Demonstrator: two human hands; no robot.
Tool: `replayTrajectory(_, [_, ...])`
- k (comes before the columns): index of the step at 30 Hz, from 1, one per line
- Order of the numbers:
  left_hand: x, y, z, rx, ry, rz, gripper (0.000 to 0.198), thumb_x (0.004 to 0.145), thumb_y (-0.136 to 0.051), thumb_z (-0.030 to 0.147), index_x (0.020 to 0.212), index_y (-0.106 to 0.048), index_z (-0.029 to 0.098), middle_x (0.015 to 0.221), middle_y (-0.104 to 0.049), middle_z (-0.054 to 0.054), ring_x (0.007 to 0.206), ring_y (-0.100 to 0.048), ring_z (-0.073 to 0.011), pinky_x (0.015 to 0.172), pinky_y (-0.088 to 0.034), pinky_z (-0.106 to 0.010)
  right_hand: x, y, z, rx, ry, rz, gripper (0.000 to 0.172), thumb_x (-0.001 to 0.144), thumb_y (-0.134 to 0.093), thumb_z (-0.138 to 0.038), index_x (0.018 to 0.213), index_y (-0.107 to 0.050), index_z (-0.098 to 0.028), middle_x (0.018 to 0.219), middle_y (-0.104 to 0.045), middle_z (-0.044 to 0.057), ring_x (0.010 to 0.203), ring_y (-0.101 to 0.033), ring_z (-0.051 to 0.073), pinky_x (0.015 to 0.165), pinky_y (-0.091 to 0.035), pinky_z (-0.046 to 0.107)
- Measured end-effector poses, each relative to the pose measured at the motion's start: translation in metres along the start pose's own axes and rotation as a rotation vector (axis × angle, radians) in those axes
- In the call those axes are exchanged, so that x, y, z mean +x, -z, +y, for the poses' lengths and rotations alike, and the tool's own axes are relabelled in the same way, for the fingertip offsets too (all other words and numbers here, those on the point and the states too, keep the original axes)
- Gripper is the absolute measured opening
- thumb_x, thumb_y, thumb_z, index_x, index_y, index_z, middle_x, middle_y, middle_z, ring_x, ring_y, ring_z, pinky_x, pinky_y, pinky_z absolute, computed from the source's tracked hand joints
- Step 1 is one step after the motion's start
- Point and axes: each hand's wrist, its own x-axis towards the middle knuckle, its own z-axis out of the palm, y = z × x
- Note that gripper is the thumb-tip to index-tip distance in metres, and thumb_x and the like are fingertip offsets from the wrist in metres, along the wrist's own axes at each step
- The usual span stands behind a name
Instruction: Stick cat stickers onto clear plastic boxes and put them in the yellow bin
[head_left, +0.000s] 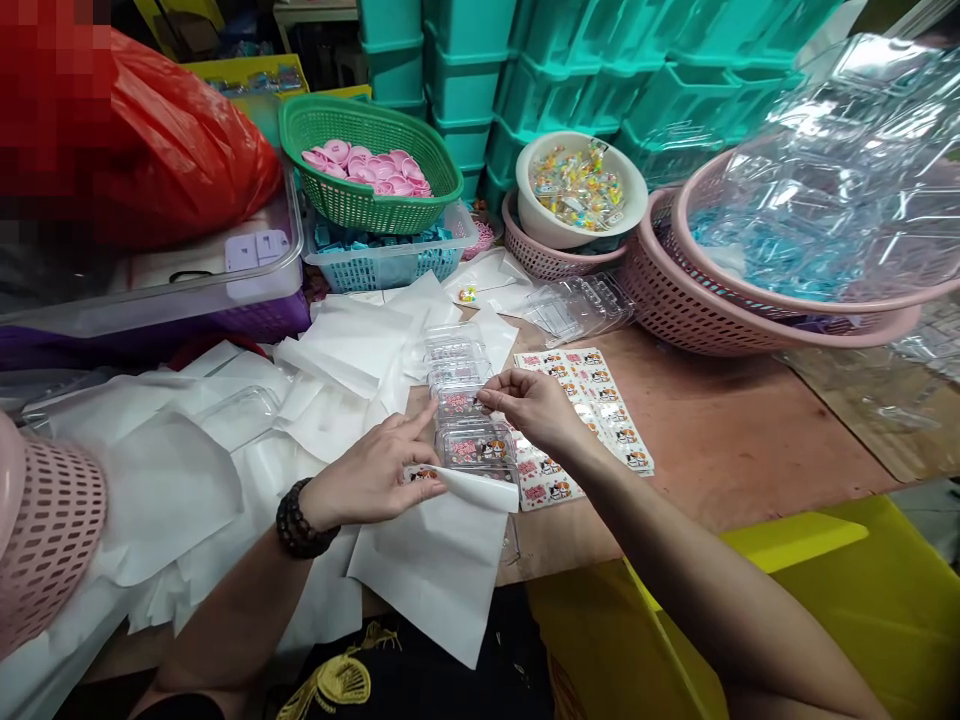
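My left hand [375, 475] has its index finger stretched to the edge of a clear plastic case. Its thumb lies over a curled white sticker sheet [442, 570], pinched against fingers partly hidden beneath. One cartoon sticker shows on that sheet between thumb and index finger. My right hand [536, 405] pinches the right end of a sticker [456, 403] with pink lettering, lying over a case. Nearer me, another clear case [480, 450] bears a sticker with cartoon cats. Further clear cases [454, 350] line up behind. Printed sticker sheets [619, 410] lie under and beside my right hand.
Loose white paper [176, 480] covers the left side. Behind stand a green basket [300, 150] of pink pieces, a white bowl [637, 195] of small packets, and pink baskets [652, 290] heaped with clear plastic. A yellow bin [862, 600] stands at the right front.
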Motion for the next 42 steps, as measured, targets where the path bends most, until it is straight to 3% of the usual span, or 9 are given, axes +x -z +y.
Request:
replayTrajectory(7, [0.005, -0.001, 0.002, 0.06, -0.032, -0.014, 0.015, 0.088, -0.065, 0.031, 0.082, -0.073, 0.02, 0.163, -0.029, -0.004, 0.093, -0.058, -0.0235, 0.087, -0.051, -0.044, -0.001, -0.003, 0.001, -0.139, 0.047, 0.043, 0.023, 0.076, -0.07, -0.038, 0.073, -0.063, -0.017, 0.067, -0.066, 0.002, 0.063, -0.059, 0.015, 0.061, -0.042, 0.028])
replayTrajectory(12, [0.009, -0.004, -0.003, 0.119, -0.036, 0.0, 0.015, 0.087, -0.065, 0.03, 0.077, -0.072, 0.02, 0.16, -0.036, -0.002, 0.088, -0.058, -0.0231, 0.081, -0.051, -0.043, -0.009, -0.011, -0.007, -0.568, 0.12, 0.162, 0.012, 0.083, -0.067, -0.031, 0.084, -0.064, -0.019, 0.077, -0.07, 0.003, 0.071, -0.063, 0.018, 0.062, -0.041, 0.028])
replayTrajectory(17, [0.008, -0.004, -0.002, 0.104, -0.012, -0.009, 0.014, 0.086, -0.066, 0.028, 0.076, -0.071, 0.019, 0.16, -0.035, -0.003, 0.091, -0.058, -0.0241, 0.084, -0.052, -0.045, -0.028, -0.01, -0.016, -0.998, 0.179, 0.333, 0.052, 0.086, -0.068, -0.045, 0.129, -0.055, -0.017, 0.08, -0.072, 0.009, 0.07, -0.066, 0.026, 0.059, -0.04, 0.031])
replayTrajectory(20, [0.0, -0.002, 0.008, 0.049, -0.031, 0.046, 0.015, 0.086, -0.066, 0.028, 0.076, -0.072, 0.019, 0.159, -0.037, -0.006, 0.099, -0.059, -0.026, 0.09, -0.051, -0.048, -0.054, -0.006, -0.023, -0.846, 0.364, 0.289, 0.047, 0.086, -0.067, -0.049, 0.119, -0.06, -0.016, 0.089, -0.071, 0.011, 0.079, -0.066, 0.025, 0.065, -0.045, 0.031])
replayTrajectory(25, [-0.018, 0.0, 0.025, -0.288, 0.006, 0.172, 0.011, 0.085, -0.069, 0.029, 0.086, -0.075, 0.021, 0.111, -0.072, -0.008, 0.098, -0.066, -0.0222, 0.083, -0.057, -0.035, -0.096, -0.005, -0.033, -0.541, 0.384, -0.274, 0.011, 0.089, -0.065, -0.03, 0.088, -0.069, -0.019, 0.082, -0.071, 0.003, 0.072, -0.064, 0.016, 0.061, -0.044, 0.024])
replayTrajectory(29, [-0.029, -0.006, 0.024, -0.534, 0.187, 0.272, 0.023, 0.076, -0.078, 0.037, 0.091, -0.077, 0.019, 0.086, -0.076, -0.003, 0.076, -0.069, -0.0173, 0.066, -0.054, -0.024, -0.112, -0.002, -0.034, -0.658, 0.245, -0.231, 0.007, 0.089, -0.064, -0.023, 0.087, -0.071, -0.021, 0.076, -0.072, 0.001, 0.069, -0.064, 0.017, 0.06, -0.044, 0.026])
replayTrajectory(33, [-0.035, -0.019, 0.027, -0.552, 0.202, 0.279, 0.024, 0.077, -0.076, 0.04, 0.082, -0.08, 0.017, 0.073, -0.076, -0.004, 0.065, -0.066, -0.0158, 0.056, -0.048, -0.022, -0.125, -0.009, -0.034, -0.812, 0.438, -0.101, 0.027, 0.081, -0.076, -0.032, 0.105, -0.07, -0.021, 0.099, -0.075, 0.008, 0.092, -0.068, 0.026, 0.08, -0.049, 0.037])
replayTrajectory(36, [-0.038, -0.03, 0.033, -0.58, 0.176, 0.273, 0.03, 0.082, -0.072, 0.044, 0.08, -0.08, 0.016, 0.069, -0.075, -0.005, 0.062, -0.065, -0.0151, 0.054, -0.046, -0.022, -0.132, -0.017, -0.035, -0.62, 0.417, -0.104, 0.008, 0.086, -0.069, -0.027, 0.091, -0.069, -0.022, 0.085, -0.075, 0.003, 0.079, -0.068, 0.019, 0.072, -0.049, 0.03])
replayTrajectory(42, [-0.047, -0.049, 0.037, -0.833, 0.117, 0.285, 0.038, 0.08, -0.076, 0.042, 0.11, -0.074, 0.019, 0.101, -0.078, -0.007, 0.086, -0.071, -0.0184, 0.074, -0.055, -0.025, -0.138, -0.022, -0.029, -0.303, 0.282, -0.093, 0.012, 0.088, -0.063, -0.03, 0.082, -0.069, -0.021, 0.076, -0.074, 0.001, 0.07, -0.067, 0.015, 0.063, -0.049, 0.025])
